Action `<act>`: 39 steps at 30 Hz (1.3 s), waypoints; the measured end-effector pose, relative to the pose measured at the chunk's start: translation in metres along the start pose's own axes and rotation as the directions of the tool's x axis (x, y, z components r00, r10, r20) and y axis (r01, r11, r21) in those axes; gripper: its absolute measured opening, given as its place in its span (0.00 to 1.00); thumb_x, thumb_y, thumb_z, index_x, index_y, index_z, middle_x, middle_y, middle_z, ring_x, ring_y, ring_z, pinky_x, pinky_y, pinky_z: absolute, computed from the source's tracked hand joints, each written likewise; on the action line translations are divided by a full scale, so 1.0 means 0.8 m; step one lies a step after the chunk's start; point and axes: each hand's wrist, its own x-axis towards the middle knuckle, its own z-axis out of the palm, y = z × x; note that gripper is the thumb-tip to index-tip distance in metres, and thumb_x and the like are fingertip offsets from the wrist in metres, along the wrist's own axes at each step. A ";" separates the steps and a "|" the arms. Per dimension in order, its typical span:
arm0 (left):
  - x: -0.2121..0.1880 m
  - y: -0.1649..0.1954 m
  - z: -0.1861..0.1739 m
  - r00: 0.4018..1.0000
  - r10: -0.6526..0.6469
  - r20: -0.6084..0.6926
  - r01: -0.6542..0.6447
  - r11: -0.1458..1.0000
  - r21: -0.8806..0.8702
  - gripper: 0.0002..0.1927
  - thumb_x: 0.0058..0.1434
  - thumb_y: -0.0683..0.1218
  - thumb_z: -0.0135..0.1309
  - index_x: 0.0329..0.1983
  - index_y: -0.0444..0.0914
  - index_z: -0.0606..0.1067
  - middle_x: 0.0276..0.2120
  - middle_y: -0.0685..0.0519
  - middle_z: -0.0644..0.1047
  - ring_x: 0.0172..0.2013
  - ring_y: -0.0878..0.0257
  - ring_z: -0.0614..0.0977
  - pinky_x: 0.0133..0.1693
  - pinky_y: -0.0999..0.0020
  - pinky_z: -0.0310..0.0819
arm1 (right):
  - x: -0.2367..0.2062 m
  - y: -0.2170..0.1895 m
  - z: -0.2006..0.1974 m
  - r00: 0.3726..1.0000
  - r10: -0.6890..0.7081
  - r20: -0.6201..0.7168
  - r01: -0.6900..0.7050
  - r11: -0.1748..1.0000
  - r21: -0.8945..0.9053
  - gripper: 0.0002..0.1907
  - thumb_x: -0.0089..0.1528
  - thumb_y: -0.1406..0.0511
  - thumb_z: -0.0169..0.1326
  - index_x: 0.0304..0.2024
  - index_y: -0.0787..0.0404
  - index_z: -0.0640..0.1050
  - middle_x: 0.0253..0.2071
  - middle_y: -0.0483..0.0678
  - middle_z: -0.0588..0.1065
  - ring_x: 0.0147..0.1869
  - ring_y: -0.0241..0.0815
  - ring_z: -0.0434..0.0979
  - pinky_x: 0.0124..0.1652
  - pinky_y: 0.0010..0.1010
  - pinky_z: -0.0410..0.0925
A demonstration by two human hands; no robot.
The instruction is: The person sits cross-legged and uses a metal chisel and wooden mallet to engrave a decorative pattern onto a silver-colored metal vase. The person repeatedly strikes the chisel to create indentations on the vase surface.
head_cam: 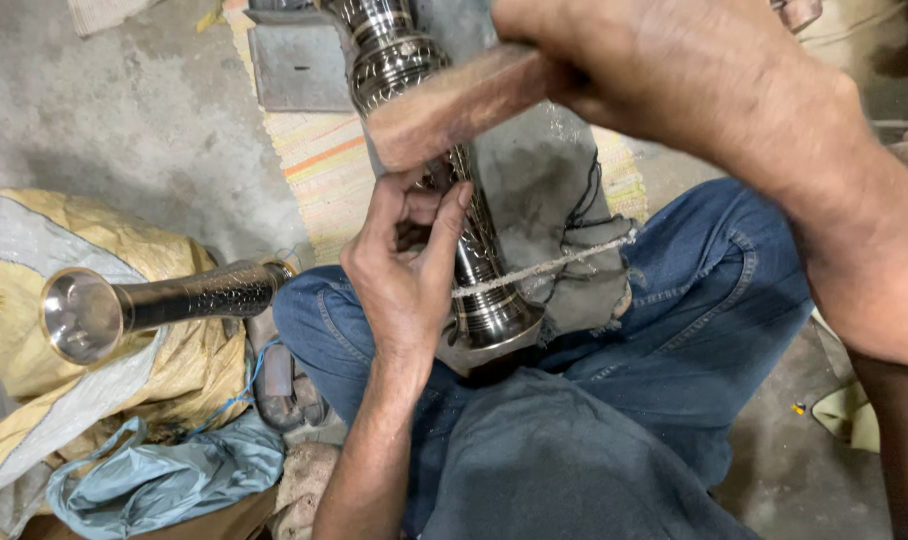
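A second engraved metal vase [154, 305] is lying on a yellow sack [94, 240] at the left, beside a blue plastic bag [164, 480]; the left hand [404, 265] is pinching something small I cannot make out against the engraved metal vase [479, 270], which is resting on grey cloth [544, 180] over the person's jeans [714, 290]; the right hand [654, 70] is gripping a wooden mallet [454, 105] just above it.
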 end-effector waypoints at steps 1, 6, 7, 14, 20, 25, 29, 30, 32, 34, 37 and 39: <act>0.000 0.001 0.000 1.000 -0.023 0.010 0.023 1.000 -0.005 0.13 0.65 0.43 0.65 0.49 0.35 0.77 0.29 0.54 0.83 0.31 0.71 0.84 0.33 0.75 0.78 | -0.002 0.000 0.001 0.990 0.121 0.074 -0.126 0.989 0.075 0.11 0.60 0.65 0.65 0.39 0.62 0.77 0.29 0.52 0.75 0.31 0.50 0.79 0.29 0.38 0.70; 0.000 0.001 0.002 0.998 0.053 0.037 -0.052 0.998 -0.029 0.17 0.66 0.43 0.65 0.55 0.33 0.77 0.31 0.54 0.83 0.33 0.70 0.84 0.38 0.75 0.81 | -0.015 0.004 0.014 0.998 0.038 -0.050 -0.039 0.999 -0.031 0.13 0.59 0.66 0.67 0.40 0.63 0.76 0.31 0.54 0.76 0.36 0.54 0.80 0.33 0.41 0.71; -0.002 -0.001 0.001 0.998 0.042 0.044 -0.041 0.999 -0.022 0.16 0.66 0.43 0.65 0.54 0.33 0.77 0.30 0.54 0.83 0.33 0.70 0.84 0.37 0.74 0.80 | -0.021 0.003 0.018 0.995 0.070 -0.077 -0.062 0.994 0.093 0.15 0.57 0.68 0.66 0.42 0.65 0.75 0.32 0.57 0.75 0.36 0.56 0.79 0.33 0.43 0.70; -0.030 -0.021 -0.005 0.982 -0.122 -0.141 0.038 0.869 -0.493 0.16 0.71 0.41 0.59 0.57 0.30 0.71 0.37 0.48 0.81 0.40 0.62 0.87 0.42 0.67 0.84 | -0.105 -0.042 0.055 0.933 0.287 0.217 -0.360 0.729 0.582 0.22 0.49 0.71 0.63 0.44 0.60 0.73 0.30 0.48 0.76 0.36 0.47 0.82 0.34 0.37 0.74; -0.093 -0.015 0.023 0.908 -0.312 -0.280 -0.007 0.657 -0.754 0.14 0.72 0.43 0.53 0.55 0.32 0.67 0.36 0.47 0.79 0.34 0.59 0.84 0.34 0.66 0.85 | -0.177 -0.113 0.106 0.993 0.071 0.090 -0.104 0.885 0.455 0.25 0.47 0.62 0.60 0.48 0.57 0.79 0.45 0.46 0.80 0.44 0.46 0.79 0.42 0.40 0.73; -0.085 -0.046 0.054 0.855 -0.360 -0.374 -0.070 0.635 -0.769 0.15 0.72 0.44 0.53 0.56 0.32 0.66 0.34 0.48 0.78 0.32 0.61 0.82 0.30 0.68 0.81 | -0.168 -0.133 0.103 0.996 -0.062 -0.064 0.082 0.919 0.386 0.18 0.55 0.62 0.55 0.48 0.58 0.79 0.49 0.45 0.78 0.48 0.42 0.79 0.44 0.37 0.69; -0.066 -0.063 0.050 0.882 -0.338 -0.328 -0.041 0.637 -0.769 0.14 0.73 0.43 0.54 0.56 0.32 0.66 0.35 0.47 0.78 0.33 0.61 0.82 0.33 0.70 0.80 | -0.144 -0.162 0.092 0.972 -0.221 -0.081 0.231 0.962 0.145 0.15 0.57 0.62 0.56 0.47 0.55 0.79 0.49 0.44 0.77 0.47 0.42 0.77 0.49 0.40 0.68; -0.065 -0.062 0.039 0.892 -0.321 -0.319 -0.019 0.678 -0.735 0.14 0.72 0.43 0.55 0.55 0.32 0.66 0.35 0.48 0.79 0.33 0.61 0.83 0.33 0.70 0.81 | -0.142 -0.166 0.088 0.964 -0.232 -0.127 0.247 0.961 0.122 0.14 0.58 0.62 0.56 0.46 0.55 0.79 0.50 0.43 0.77 0.49 0.42 0.77 0.52 0.40 0.69; -0.053 -0.060 0.015 0.941 -0.207 -0.269 -0.030 0.739 -0.673 0.14 0.72 0.42 0.56 0.56 0.32 0.68 0.35 0.50 0.77 0.36 0.61 0.84 0.36 0.69 0.84 | -0.141 -0.164 0.086 0.971 -0.220 -0.095 0.235 0.953 0.192 0.20 0.54 0.62 0.58 0.49 0.55 0.80 0.51 0.44 0.78 0.46 0.41 0.77 0.48 0.38 0.70; -0.032 -0.054 -0.004 0.982 -0.085 -0.169 -0.031 0.811 -0.585 0.15 0.72 0.42 0.58 0.57 0.32 0.70 0.35 0.51 0.77 0.38 0.62 0.85 0.39 0.68 0.85 | -0.143 -0.151 0.088 0.985 -0.136 -0.103 0.162 0.937 0.309 0.23 0.51 0.64 0.61 0.51 0.56 0.80 0.50 0.44 0.79 0.44 0.40 0.78 0.44 0.36 0.71; 0.010 -0.043 -0.015 0.995 0.038 0.087 -0.003 0.929 -0.371 0.18 0.69 0.43 0.61 0.59 0.34 0.73 0.34 0.50 0.82 0.36 0.65 0.85 0.39 0.69 0.83 | -0.145 -0.118 0.098 0.960 0.279 0.030 -0.251 0.806 0.536 0.22 0.54 0.65 0.64 0.51 0.55 0.79 0.46 0.43 0.81 0.43 0.40 0.82 0.40 0.33 0.74; 0.033 -0.032 -0.016 0.957 0.052 0.286 -0.001 0.984 -0.176 0.20 0.65 0.44 0.63 0.59 0.37 0.76 0.32 0.51 0.84 0.32 0.66 0.84 0.34 0.68 0.78 | -0.145 -0.101 0.103 0.659 0.667 0.348 -0.729 0.453 0.513 0.17 0.62 0.65 0.61 0.53 0.53 0.77 0.42 0.42 0.82 0.42 0.37 0.86 0.41 0.32 0.76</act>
